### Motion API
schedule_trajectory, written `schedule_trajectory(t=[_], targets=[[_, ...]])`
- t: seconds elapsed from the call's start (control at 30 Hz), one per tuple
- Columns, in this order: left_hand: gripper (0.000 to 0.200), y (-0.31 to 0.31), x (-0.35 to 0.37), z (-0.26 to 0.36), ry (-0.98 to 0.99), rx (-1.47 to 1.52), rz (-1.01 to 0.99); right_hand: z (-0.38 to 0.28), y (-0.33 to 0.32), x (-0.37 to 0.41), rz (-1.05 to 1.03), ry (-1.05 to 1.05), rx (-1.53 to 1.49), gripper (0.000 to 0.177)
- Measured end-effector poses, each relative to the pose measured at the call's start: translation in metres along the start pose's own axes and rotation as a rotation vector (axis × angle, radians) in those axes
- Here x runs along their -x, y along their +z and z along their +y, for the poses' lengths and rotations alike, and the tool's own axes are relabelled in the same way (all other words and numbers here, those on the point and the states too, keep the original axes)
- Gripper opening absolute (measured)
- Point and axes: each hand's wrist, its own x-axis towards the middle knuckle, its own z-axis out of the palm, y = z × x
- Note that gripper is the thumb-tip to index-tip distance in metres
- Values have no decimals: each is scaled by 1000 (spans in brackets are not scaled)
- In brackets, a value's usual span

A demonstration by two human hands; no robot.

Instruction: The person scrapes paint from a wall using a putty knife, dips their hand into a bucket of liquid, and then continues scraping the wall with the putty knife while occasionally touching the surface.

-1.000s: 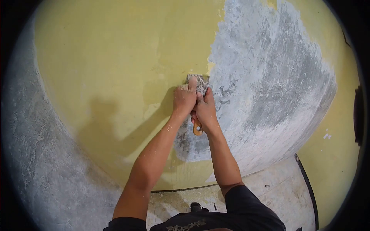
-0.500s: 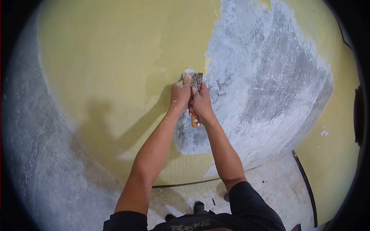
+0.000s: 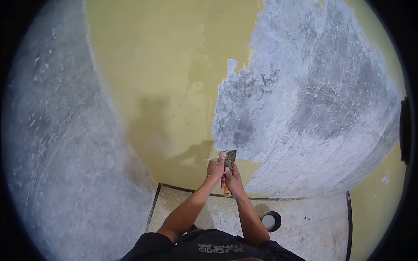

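Note:
A scraper [image 3: 231, 159] with a wide, stained blade and a wooden handle is pressed to the wall at the lower edge of a scraped grey-white patch [image 3: 278, 100]. My right hand [image 3: 235, 182] is wrapped around its handle, whose end shows below the fingers. My left hand [image 3: 215, 168] grips the blade's left side, its fingers dusted with pale flakes. Yellow paint [image 3: 152, 56] covers the wall to the left of the patch and just beneath the blade.
On the left stands a bare grey wall [image 3: 65, 143]. Below, a pale tiled floor [image 3: 305, 230] carries scattered flakes, and a dark bucket [image 3: 271, 221] with whitish contents stands right of my arms. A dark skirting strip [image 3: 209, 194] runs along the wall's foot.
Both hands have moved down the wall with the scraper. Yellow paint has come off along that path, leaving grey-white surface. The view has tilted lower, bringing the bucket fully into sight.

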Motion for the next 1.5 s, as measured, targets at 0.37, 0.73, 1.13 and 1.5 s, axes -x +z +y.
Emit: schedule_trajectory(t=[0.37, 0.73, 1.13, 1.5], targets=[[47, 16, 59, -5, 148, -86, -179, 0, -15, 50, 126, -76, -75, 14], [51, -21, -66, 111, 371, -46, -280, -78, 61, -84, 247, -355, 141, 28], [41, -20, -154, 151, 627, 10, -271, -114, 86, -165, 492, -421, 442, 28], [42, -18, -148, 158, 664, 39, -204, -120, 82, -168, 453, -357, 462, 24]])
